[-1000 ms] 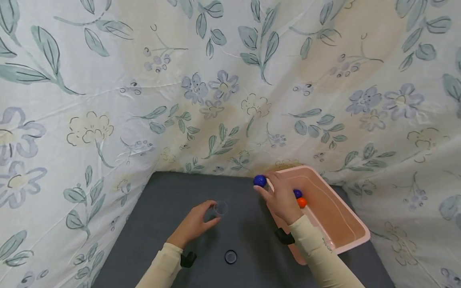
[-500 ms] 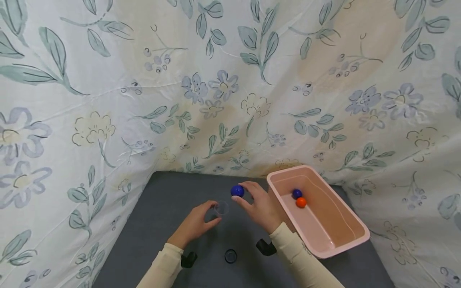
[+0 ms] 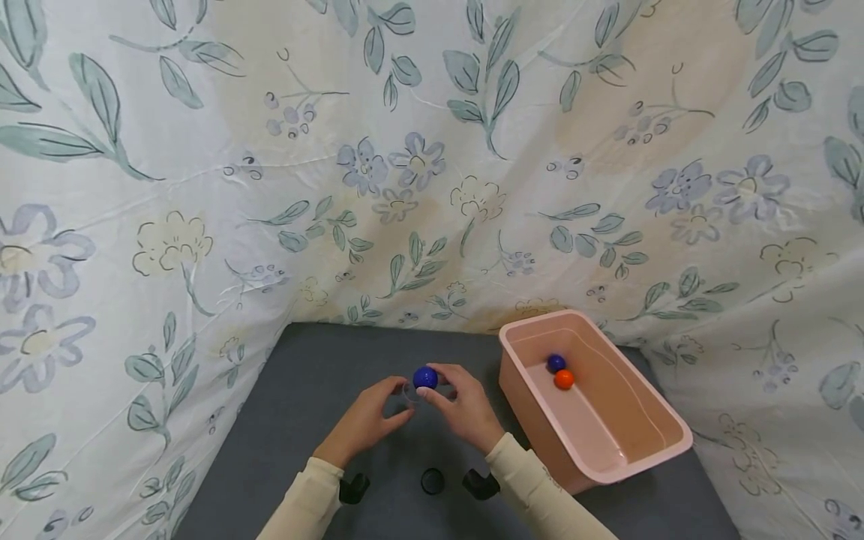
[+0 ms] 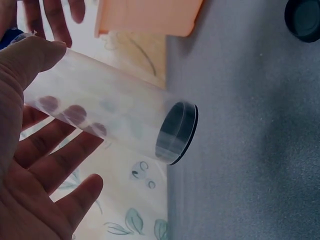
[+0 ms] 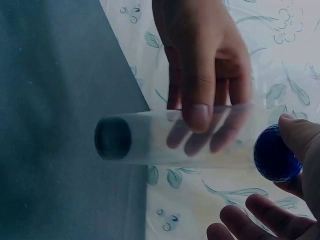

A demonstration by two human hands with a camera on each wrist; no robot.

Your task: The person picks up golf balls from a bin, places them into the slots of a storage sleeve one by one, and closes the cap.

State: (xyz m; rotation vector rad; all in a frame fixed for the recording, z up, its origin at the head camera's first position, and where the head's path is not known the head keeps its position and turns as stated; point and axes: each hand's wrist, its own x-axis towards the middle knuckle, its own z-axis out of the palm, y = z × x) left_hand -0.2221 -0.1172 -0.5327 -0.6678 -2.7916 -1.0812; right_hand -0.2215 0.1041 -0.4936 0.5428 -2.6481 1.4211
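My left hand (image 3: 367, 416) grips a clear plastic tube (image 4: 115, 105) near its upper end, thumb on one side and fingertips on the other. A black cap (image 4: 176, 132) closes the tube's lower end, and nothing shows inside. My right hand (image 3: 466, 409) pinches a dimpled blue golf ball (image 3: 425, 377) between thumb and fingers. In the right wrist view the ball (image 5: 277, 154) is right at the tube's open mouth, and the other fingers (image 5: 250, 215) spread below it. From the head view, the ball partly covers the tube's rim.
A pink plastic bin (image 3: 594, 476) stands to the right on the dark table (image 3: 324, 360), with a blue ball (image 3: 556, 363) and an orange ball (image 3: 564, 379) inside. A loose black cap (image 3: 433, 481) lies between my forearms. Floral cloth (image 3: 418, 225) hangs behind.
My right hand has carried the blue golf ball left from over the bin's edge to the tube's mouth. My left hand has stayed in place with the tube.
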